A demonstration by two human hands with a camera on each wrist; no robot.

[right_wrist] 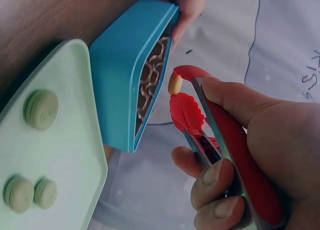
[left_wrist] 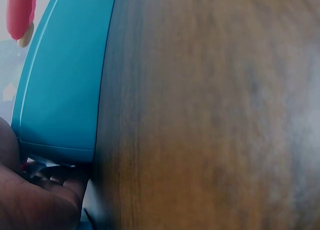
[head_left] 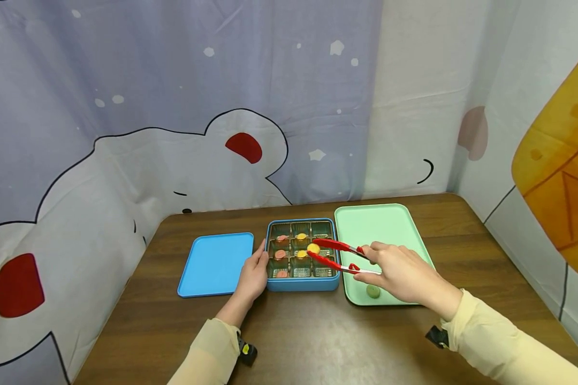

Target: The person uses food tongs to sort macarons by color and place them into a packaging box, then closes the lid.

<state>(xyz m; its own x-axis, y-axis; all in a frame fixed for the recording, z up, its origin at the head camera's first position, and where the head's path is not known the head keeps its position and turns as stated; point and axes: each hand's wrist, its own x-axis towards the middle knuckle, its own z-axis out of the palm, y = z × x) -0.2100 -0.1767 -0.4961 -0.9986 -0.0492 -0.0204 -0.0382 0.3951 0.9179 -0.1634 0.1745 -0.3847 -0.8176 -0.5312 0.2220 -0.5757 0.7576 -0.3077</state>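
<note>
My right hand point(head_left: 404, 270) grips red-tipped tongs point(right_wrist: 187, 112), which pinch a yellow macaron point(head_left: 313, 248) above the right column of a blue box point(head_left: 302, 285). A clear divided insert lines the box. Pink macarons point(head_left: 280, 254) sit in its left column, and yellow macarons point(head_left: 301, 236) in the middle one. My left hand point(head_left: 254, 272) rests along the box's left side with its fingers extended against the wall. On the light green tray point(head_left: 375, 224), green macarons point(right_wrist: 42, 109) lie near the front edge, mostly hidden behind the right hand in the head view.
To the left of the box lies a flat blue lid point(head_left: 217, 264). The tray stands close against the box's right side. A printed cloth point(head_left: 318, 107) hangs behind the wooden table point(head_left: 294, 337) and along its sides.
</note>
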